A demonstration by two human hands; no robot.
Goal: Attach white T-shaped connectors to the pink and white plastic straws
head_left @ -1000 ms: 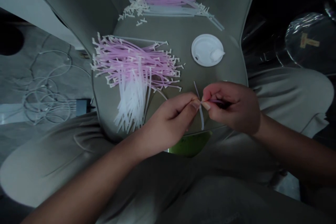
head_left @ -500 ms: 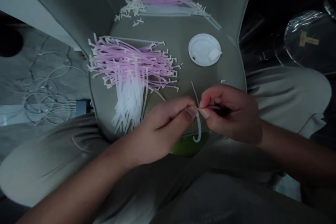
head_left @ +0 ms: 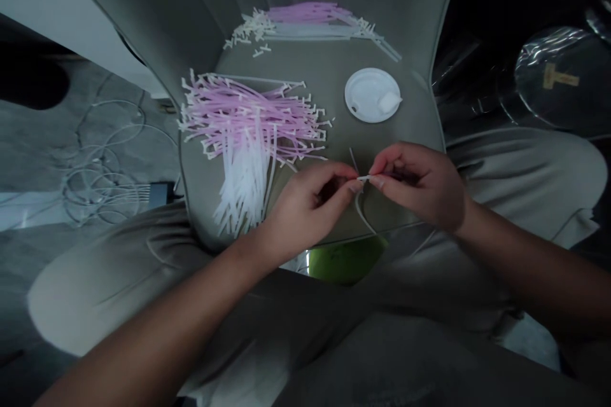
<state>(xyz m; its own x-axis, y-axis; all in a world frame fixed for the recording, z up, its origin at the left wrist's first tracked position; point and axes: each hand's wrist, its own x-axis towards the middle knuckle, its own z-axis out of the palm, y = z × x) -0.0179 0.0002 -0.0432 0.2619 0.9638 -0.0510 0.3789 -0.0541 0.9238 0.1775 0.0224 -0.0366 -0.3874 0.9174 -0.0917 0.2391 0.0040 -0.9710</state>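
Observation:
My left hand (head_left: 305, 210) and my right hand (head_left: 420, 187) meet fingertip to fingertip over the front of a grey cushioned seat (head_left: 329, 70). Both pinch one thin white plastic strip (head_left: 361, 210), whose free end curves down toward me. A short end of a strip sticks up behind the pinch. To the left of my hands lies a loose pile of pink and white strips (head_left: 248, 133) with small T-shaped ends. A second, flatter bundle of pink and white strips (head_left: 310, 19) lies at the back of the seat.
A white round plastic lid (head_left: 372, 95) rests on the seat to the right of the pile. White cables (head_left: 100, 165) coil on the floor at the left. Something green (head_left: 346, 261) shows below the seat's front edge. Clear plastic packaging (head_left: 558, 76) lies at the far right.
The strip's hanging end has swung from a hook shape to a looser curve. My hands have shifted slightly up the picture as the view moved.

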